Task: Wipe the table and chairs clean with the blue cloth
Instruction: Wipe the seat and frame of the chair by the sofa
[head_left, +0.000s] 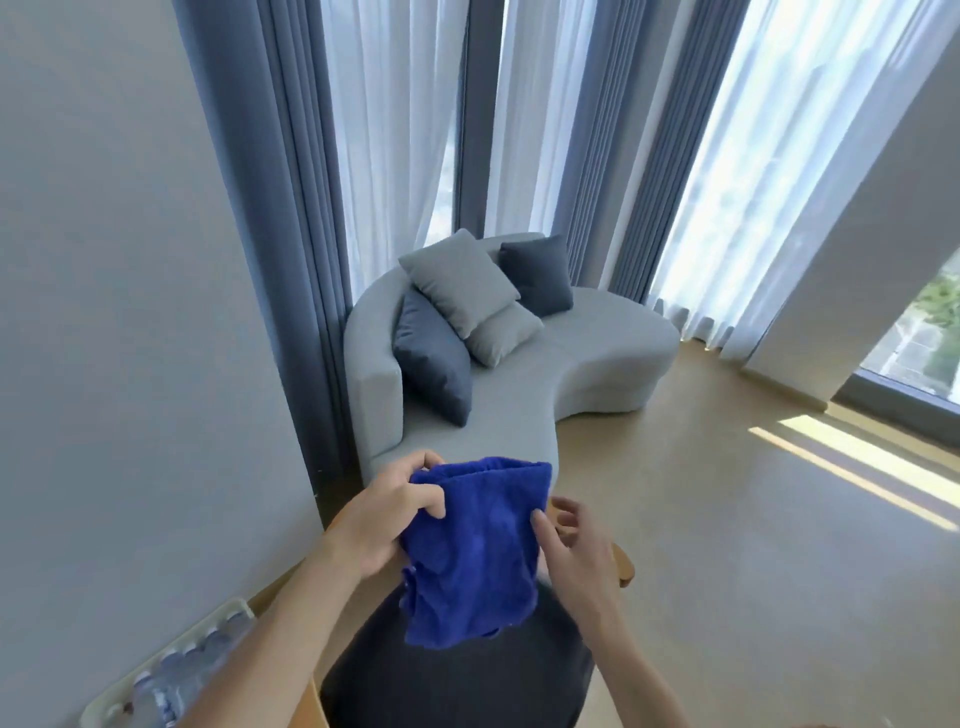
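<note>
A blue cloth (475, 551) hangs folded in front of me, above a chair with a dark seat (457, 680) and a wooden frame (623, 566). My left hand (384, 514) grips the cloth's upper left edge, fingers curled round it. At the cloth's right edge is my right hand (571, 540), its fingertips touching the fabric and its other fingers spread loosely. No table is in view.
A curved grey sofa (587, 358) with several cushions stands ahead by the curtained windows. A pack of water bottles (171, 670) lies against the left wall. Light wooden floor (753, 571) spreads to the right.
</note>
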